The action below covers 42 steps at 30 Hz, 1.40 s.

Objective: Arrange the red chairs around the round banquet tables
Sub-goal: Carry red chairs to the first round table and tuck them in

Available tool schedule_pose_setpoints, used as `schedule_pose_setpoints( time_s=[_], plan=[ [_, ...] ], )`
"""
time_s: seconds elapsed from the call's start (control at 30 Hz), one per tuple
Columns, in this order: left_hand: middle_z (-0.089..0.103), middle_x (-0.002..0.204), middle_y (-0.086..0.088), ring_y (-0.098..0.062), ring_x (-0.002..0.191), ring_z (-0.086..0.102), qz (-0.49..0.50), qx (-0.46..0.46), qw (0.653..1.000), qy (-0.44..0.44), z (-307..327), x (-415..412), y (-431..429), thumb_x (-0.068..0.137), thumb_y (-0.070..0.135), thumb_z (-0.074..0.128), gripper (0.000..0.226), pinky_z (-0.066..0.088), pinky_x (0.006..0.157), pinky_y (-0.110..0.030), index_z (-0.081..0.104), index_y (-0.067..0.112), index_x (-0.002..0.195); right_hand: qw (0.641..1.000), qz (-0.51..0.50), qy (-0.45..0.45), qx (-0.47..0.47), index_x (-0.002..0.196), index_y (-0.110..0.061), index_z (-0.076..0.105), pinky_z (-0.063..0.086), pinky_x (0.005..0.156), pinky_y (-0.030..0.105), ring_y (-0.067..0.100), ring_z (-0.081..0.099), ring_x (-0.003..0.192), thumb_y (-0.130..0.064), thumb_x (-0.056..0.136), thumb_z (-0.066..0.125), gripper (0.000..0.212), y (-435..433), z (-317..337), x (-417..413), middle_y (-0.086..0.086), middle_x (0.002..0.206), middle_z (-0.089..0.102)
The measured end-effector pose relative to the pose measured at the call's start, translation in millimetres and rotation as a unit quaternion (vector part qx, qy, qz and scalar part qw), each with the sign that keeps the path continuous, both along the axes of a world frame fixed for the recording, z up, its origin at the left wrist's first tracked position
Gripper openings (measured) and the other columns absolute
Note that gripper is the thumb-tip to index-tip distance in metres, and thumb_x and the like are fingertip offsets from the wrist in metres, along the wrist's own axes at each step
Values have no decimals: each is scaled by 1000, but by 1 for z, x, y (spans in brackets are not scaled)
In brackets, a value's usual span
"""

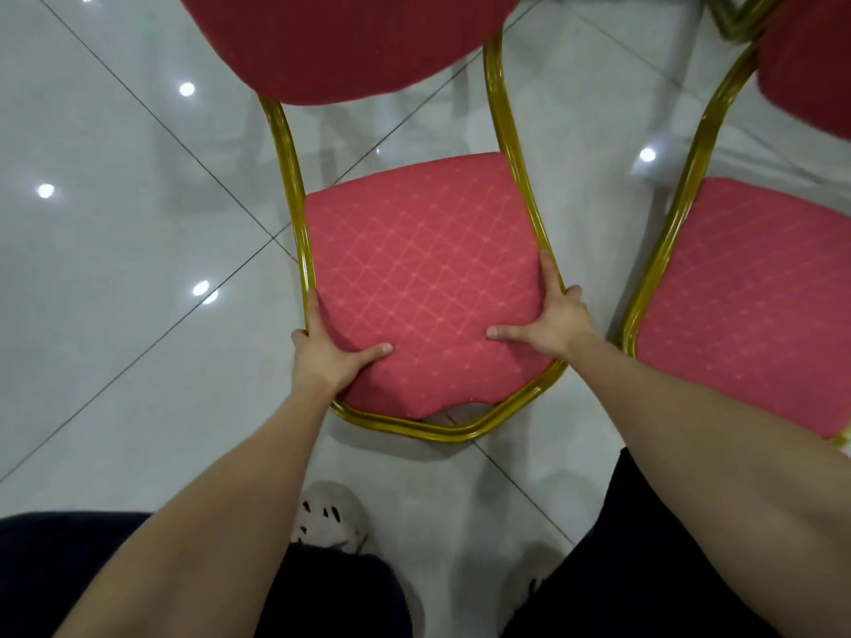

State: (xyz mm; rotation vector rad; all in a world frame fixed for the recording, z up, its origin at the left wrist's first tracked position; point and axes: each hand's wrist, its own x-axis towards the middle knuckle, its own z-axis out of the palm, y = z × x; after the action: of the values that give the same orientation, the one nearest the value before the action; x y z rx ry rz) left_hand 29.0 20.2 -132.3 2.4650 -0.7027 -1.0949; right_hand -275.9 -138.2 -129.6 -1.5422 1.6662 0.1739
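Left hand (329, 354) and right hand (552, 317) are apart, each clamped on a front corner of the red chair (405, 195) at frame centre, thumbs on the cushion (433, 278) and fingers curled round the gold frame (503, 112). The chair is probably rigid and fairly heavy. The padding yields, so the metal rail looks the firmest hold. A second chair (746, 287) stands just beside it at right, on the tiled floor (115, 269).

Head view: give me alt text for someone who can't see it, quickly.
Seen from above, a person's left grip and right grip clasp the gold side rails of a red chair, thumbs on its seat cushion. A second red chair stands close on its right, on glossy white floor tiles.
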Motion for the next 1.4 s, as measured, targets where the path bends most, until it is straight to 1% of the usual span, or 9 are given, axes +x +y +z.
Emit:
schedule_pose_setpoints(
  time_s=[0.3, 0.47, 0.67, 0.87, 0.97, 1.13, 1.2, 1.27, 1.4],
  plan=[
    [53, 150, -9, -37, 134, 60, -50, 43, 998, 12, 217, 15, 31, 38, 90, 90, 155, 54, 110, -54, 9, 54, 166, 998, 4, 37, 44, 156, -69, -8, 54, 104, 56, 43, 56, 129, -105, 32, 75, 154, 37, 225, -1, 3, 122, 32],
    [56, 157, 1, -30, 139, 59, -64, 48, 997, 4, 357, 30, 38, 41, 92, 87, 148, 50, 113, -48, 27, 41, 167, 997, 12, 55, 57, 159, -64, 1, 55, 102, 55, 44, 57, 130, -112, 33, 63, 149, 43, 361, 7, 14, 145, 41],
    [64, 146, -1, -28, 125, 66, -59, 36, 997, -24, 509, 71, 12, 55, 80, 91, 114, 58, 105, -46, 57, 29, 151, 998, -23, 40, 46, 163, -52, 25, 56, 99, 46, 36, 60, 130, -111, 41, 61, 140, 31, 505, 42, 10, 147, 51],
    [71, 119, 8, -17, 104, 70, -56, -68, 996, -21, 606, 117, -30, 70, 70, 85, 72, 62, 87, -33, 75, 27, 126, 996, -89, 13, 5, 156, -41, 50, 53, 110, 47, 33, 61, 129, -85, 72, 72, 97, 4, 587, 101, 8, 151, 48],
    [67, 113, 16, -14, 111, 66, -120, -140, 983, -1, 637, 133, -49, 79, 81, 68, 64, 58, 101, -42, 78, 30, 117, 994, -106, 20, -15, 151, -38, 57, 48, 114, 46, 36, 56, 133, -80, 82, 66, 81, -16, 617, 130, 10, 146, 45],
    [38, 161, 8, -15, 155, 27, -334, -87, 938, -18, 667, 158, -73, 70, 96, 69, 102, 27, 129, -41, 51, 40, 153, 992, -27, 37, -117, 126, -28, 77, 36, 120, 53, 34, 58, 129, -83, 96, 35, 75, -41, 657, 160, 8, 123, 73],
    [38, 163, 6, -21, 157, 24, -398, -78, 911, -81, 673, 168, -89, 73, 79, 83, 102, 22, 131, -44, 44, 38, 158, 987, -5, 15, -158, 104, -30, 81, 36, 117, 61, 29, 63, 113, -88, 95, 26, 80, -46, 668, 167, 0, 101, 75],
    [51, 156, 0, -28, 150, 40, -427, -82, 890, -137, 680, 174, -115, 87, 40, 86, 76, 25, 130, -50, 53, 30, 155, 984, 40, -4, -175, 98, -33, 79, 25, 120, 70, 23, 61, 113, -94, 91, 20, 85, -49, 674, 167, -7, 102, 74],
    [58, 155, -1, -28, 142, 53, -475, -34, 863, -167, 695, 174, -162, 87, -7, 65, 77, 38, 123, -46, 56, 27, 156, 970, 162, 12, -183, 146, -40, 61, 6, 126, 70, 20, 40, 149, -108, 74, 32, 103, -65, 683, 155, -8, 153, 57]
  ],
)
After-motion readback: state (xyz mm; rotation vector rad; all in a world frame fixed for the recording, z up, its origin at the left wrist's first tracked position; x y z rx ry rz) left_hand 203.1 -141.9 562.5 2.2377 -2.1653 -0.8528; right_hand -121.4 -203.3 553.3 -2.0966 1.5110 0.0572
